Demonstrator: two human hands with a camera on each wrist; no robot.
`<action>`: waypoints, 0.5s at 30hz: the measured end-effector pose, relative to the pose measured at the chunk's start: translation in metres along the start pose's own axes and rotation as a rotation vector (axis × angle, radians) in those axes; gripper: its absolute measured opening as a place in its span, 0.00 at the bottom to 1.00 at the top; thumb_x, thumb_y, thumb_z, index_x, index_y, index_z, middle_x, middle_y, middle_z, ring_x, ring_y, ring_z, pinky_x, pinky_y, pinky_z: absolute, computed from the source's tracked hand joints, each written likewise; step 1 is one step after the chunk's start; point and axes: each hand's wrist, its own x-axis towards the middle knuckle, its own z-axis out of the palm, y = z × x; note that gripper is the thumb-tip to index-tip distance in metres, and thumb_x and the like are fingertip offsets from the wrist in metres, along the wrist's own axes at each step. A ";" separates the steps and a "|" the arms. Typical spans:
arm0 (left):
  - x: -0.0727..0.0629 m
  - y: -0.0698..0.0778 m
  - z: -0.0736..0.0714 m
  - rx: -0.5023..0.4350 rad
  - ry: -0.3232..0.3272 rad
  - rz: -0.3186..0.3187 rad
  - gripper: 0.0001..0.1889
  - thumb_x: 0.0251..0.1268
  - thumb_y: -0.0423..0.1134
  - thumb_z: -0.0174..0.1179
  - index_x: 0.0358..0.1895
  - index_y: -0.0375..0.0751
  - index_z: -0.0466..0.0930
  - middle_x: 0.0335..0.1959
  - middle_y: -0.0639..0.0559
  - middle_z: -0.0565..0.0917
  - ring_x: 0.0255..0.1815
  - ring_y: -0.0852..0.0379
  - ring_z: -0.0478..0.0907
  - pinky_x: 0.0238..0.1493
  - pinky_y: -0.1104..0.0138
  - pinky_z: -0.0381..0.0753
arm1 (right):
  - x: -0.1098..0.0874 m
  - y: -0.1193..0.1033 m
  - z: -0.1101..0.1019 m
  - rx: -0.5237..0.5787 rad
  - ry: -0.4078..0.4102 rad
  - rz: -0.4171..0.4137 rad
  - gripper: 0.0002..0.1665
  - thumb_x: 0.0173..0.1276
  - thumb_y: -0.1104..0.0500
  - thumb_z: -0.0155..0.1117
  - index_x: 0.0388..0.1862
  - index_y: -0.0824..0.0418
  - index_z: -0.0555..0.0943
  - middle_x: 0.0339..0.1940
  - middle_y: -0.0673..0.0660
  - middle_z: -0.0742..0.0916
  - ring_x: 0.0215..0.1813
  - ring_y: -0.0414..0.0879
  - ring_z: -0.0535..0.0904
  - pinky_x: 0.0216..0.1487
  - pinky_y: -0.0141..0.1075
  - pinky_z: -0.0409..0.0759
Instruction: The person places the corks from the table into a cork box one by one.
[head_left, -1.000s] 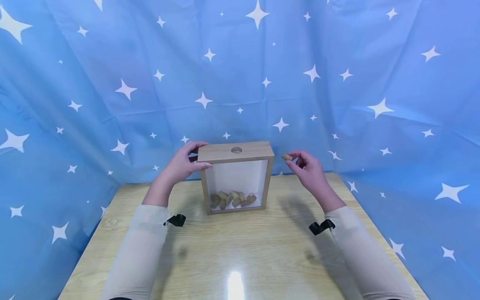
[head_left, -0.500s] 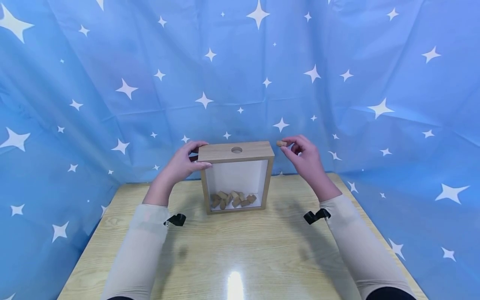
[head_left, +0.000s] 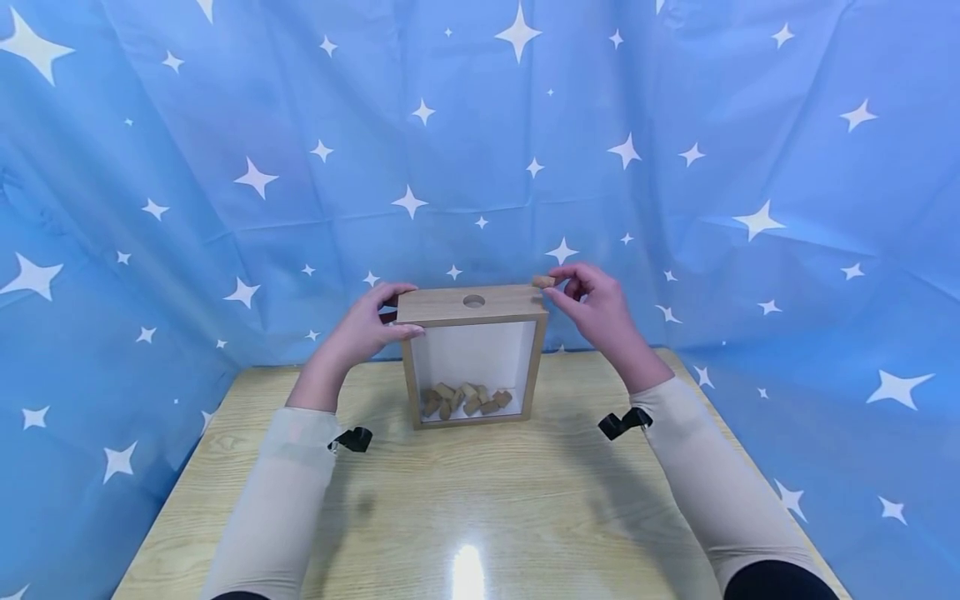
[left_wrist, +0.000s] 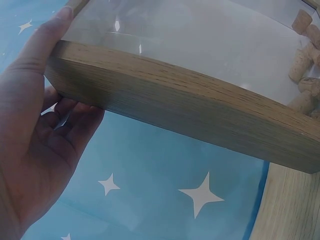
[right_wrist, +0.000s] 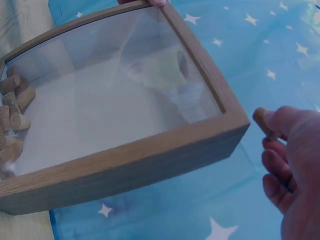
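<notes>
A wooden shadow box [head_left: 538,367] with a clear front and a round hole [head_left: 474,301] in its top stands upright on the table. Several corks [head_left: 471,402] lie at its bottom behind the pane. My left hand [head_left: 365,329] grips the box's upper left corner, thumb on the front and fingers behind. In the left wrist view that thumb [left_wrist: 47,37] lies along the frame edge. My right hand [head_left: 596,307] pinches one cork [head_left: 543,282] between thumb and fingertips, over the right end of the box's top. The right wrist view shows this cork [right_wrist: 260,119] just beyond the frame's corner.
The light wooden table [head_left: 450,492] extends in front of the box and to both sides. A blue curtain [head_left: 337,108] with white stars hangs close behind and along the sides. Black straps [head_left: 626,423] sit on both wrists.
My right hand has risen and moved left with the cork, from beside the box to over its top right end. The left hand and the box have stayed put.
</notes>
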 end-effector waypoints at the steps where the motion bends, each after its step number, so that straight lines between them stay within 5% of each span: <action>1: 0.000 0.000 0.000 0.001 0.001 0.001 0.40 0.68 0.48 0.82 0.80 0.48 0.74 0.69 0.44 0.77 0.74 0.38 0.76 0.69 0.42 0.81 | 0.001 -0.002 0.001 0.002 -0.008 -0.004 0.12 0.76 0.62 0.78 0.56 0.61 0.90 0.33 0.57 0.84 0.35 0.48 0.78 0.37 0.36 0.76; 15: -0.001 0.000 0.001 -0.006 0.001 0.013 0.40 0.68 0.47 0.81 0.80 0.48 0.74 0.69 0.44 0.76 0.74 0.37 0.76 0.69 0.41 0.81 | 0.020 -0.030 0.016 0.024 -0.172 0.035 0.16 0.78 0.58 0.77 0.61 0.60 0.89 0.35 0.57 0.85 0.36 0.51 0.78 0.33 0.36 0.75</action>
